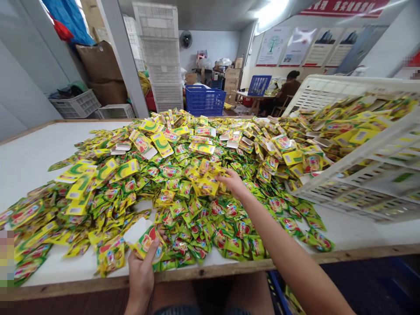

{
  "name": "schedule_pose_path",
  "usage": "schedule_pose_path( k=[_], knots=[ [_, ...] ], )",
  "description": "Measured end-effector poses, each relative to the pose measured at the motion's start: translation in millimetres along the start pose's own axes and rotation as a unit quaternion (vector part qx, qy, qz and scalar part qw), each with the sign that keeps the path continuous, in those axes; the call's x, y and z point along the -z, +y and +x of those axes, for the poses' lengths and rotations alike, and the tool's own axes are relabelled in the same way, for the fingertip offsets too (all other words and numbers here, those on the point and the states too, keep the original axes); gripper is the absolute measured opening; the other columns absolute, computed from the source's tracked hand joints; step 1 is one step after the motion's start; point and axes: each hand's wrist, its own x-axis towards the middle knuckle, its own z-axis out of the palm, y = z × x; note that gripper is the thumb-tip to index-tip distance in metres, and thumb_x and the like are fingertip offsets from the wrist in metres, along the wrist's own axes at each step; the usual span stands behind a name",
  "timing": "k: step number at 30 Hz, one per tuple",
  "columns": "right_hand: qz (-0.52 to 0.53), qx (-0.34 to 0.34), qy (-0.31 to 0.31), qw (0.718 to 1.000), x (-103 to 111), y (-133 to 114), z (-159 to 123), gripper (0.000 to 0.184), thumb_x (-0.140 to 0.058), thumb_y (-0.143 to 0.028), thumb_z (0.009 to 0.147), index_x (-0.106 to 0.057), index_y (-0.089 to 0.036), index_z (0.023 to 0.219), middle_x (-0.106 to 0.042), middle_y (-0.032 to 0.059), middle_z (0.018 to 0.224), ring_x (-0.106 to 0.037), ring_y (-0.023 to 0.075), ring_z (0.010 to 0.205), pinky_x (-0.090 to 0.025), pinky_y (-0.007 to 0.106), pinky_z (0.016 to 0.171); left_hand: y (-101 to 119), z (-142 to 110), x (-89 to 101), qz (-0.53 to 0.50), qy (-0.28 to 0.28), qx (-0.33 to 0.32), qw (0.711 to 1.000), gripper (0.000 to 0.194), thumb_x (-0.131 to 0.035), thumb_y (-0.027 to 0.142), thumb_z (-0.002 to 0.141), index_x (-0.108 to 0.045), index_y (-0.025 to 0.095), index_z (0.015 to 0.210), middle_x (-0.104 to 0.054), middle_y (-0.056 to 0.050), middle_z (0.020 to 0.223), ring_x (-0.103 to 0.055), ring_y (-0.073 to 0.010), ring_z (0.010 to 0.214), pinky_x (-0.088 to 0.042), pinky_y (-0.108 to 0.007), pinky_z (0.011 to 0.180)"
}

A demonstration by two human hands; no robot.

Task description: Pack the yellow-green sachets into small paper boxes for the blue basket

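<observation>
A big heap of green and yellow sachets (183,192) and small flat cartons covers the white table (29,157). My left hand (141,271) is at the near edge, shut on a small open carton (144,238) with a white flap. My right hand (233,181) reaches into the middle of the heap and its fingers close on a few yellow sachets (207,183).
A white plastic crate (370,170) lies tipped on its side at the right, spilling more sachets. Beyond the table stand a blue basket (205,99), stacked white crates (160,52), cardboard boxes, and a person seated at a far table (288,89). The wooden table edge (210,271) runs just before me.
</observation>
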Motion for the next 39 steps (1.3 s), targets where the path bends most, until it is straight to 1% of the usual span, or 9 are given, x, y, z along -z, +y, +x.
schedule_pose_path(
  k=[4,9,12,16,21,26,33,37,39],
  knots=[
    [-0.078,0.006,0.077,0.994,48,19,-16,0.032,-0.061,-0.032,0.069,-0.063,-0.013,0.095,-0.067,0.0081,0.084,-0.062,0.0216,0.074,-0.051,0.039,0.07,-3,-9,-10.4,0.016,-0.033,0.011,0.999,0.042,-0.082,0.038,0.056,-0.07,0.01,0.086,-0.072,-0.009,0.081,-0.068,-0.0266,0.086,-0.055,-0.033,0.08],
    [-0.167,0.074,0.178,0.967,57,12,-45,0.039,-0.058,-0.029,0.076,-0.056,-0.015,0.112,-0.055,0.0141,0.114,-0.049,0.0273,0.105,-0.035,0.047,0.095,-4,-28,-32.6,0.008,-0.105,0.057,0.993,0.046,-0.08,0.041,0.059,-0.069,0.009,0.089,-0.072,-0.012,0.085,-0.068,-0.0299,0.086,-0.057,-0.035,0.074],
    [-0.214,0.124,0.099,0.964,50,8,-73,0.017,-0.053,-0.027,0.083,-0.062,-0.019,0.096,-0.06,0.0089,0.097,-0.054,0.0236,0.093,-0.04,0.04,0.088,-4,-37,-41.7,0.013,-0.136,0.05,0.989,0.047,-0.081,0.038,0.059,-0.068,0.01,0.095,-0.072,-0.012,0.09,-0.067,-0.0305,0.089,-0.056,-0.037,0.078],
    [-0.338,0.156,-0.045,0.927,48,21,-113,0.012,-0.05,-0.023,0.088,-0.062,-0.021,0.089,-0.061,0.0052,0.088,-0.055,0.0213,0.087,-0.042,0.035,0.079,-5,-38,-40.1,0.021,-0.16,0.039,0.986,0.047,-0.08,0.033,0.062,-0.066,0.012,0.102,-0.071,-0.011,0.094,-0.066,-0.0284,0.092,-0.053,-0.037,0.084],
    [-0.439,0.126,-0.057,0.888,46,37,-146,0.021,-0.059,-0.023,0.082,-0.056,-0.021,0.103,-0.06,0.0071,0.1,-0.052,0.0258,0.096,-0.038,0.039,0.082,-8,-37,-35.6,0.016,-0.166,0.071,0.983,0.045,-0.08,0.034,0.062,-0.067,0.011,0.098,-0.071,-0.012,0.093,-0.067,-0.0283,0.089,-0.055,-0.035,0.08],
    [-0.488,0.097,-0.045,0.866,32,34,-153,0.033,-0.063,-0.02,0.076,-0.053,-0.019,0.108,-0.059,0.0091,0.102,-0.051,0.0275,0.096,-0.036,0.04,0.081,-5,-46,-44.4,-0.015,-0.15,0.089,0.985,0.048,-0.08,0.034,0.061,-0.066,0.013,0.102,-0.072,-0.01,0.09,-0.068,-0.0267,0.084,-0.056,-0.035,0.076],
    [-0.469,0.067,-0.033,0.88,29,37,-152,0.025,-0.072,-0.024,0.07,-0.056,-0.021,0.089,-0.055,0.0043,0.094,-0.049,0.025,0.091,-0.034,0.037,0.079,-8,-46,-39.1,-0.018,-0.176,0.103,0.979,0.048,-0.08,0.036,0.062,-0.067,0.011,0.1,-0.072,-0.011,0.092,-0.067,-0.0285,0.088,-0.055,-0.036,0.08],
    [-0.413,0.041,-0.042,0.909,26,38,-154,0.018,-0.07,-0.021,0.071,-0.053,-0.02,0.078,-0.057,0.0014,0.086,-0.05,0.0217,0.085,-0.033,0.035,0.078,-11,-50,-41.4,-0.014,-0.167,0.113,0.979,0.05,-0.081,0.036,0.06,-0.067,0.011,0.101,-0.072,-0.011,0.091,-0.065,-0.0298,0.095,-0.051,-0.036,0.088],
    [-0.353,0.021,-0.029,0.935,25,37,-155,0.016,-0.065,-0.021,0.073,-0.053,-0.02,0.084,-0.059,0.0005,0.085,-0.052,0.0201,0.083,-0.034,0.034,0.077,-11,-53,-44.9,-0.01,-0.15,0.111,0.983,0.053,-0.081,0.038,0.06,-0.066,0.011,0.102,-0.072,-0.011,0.091,-0.065,-0.0304,0.096,-0.051,-0.037,0.088]
  ],
)
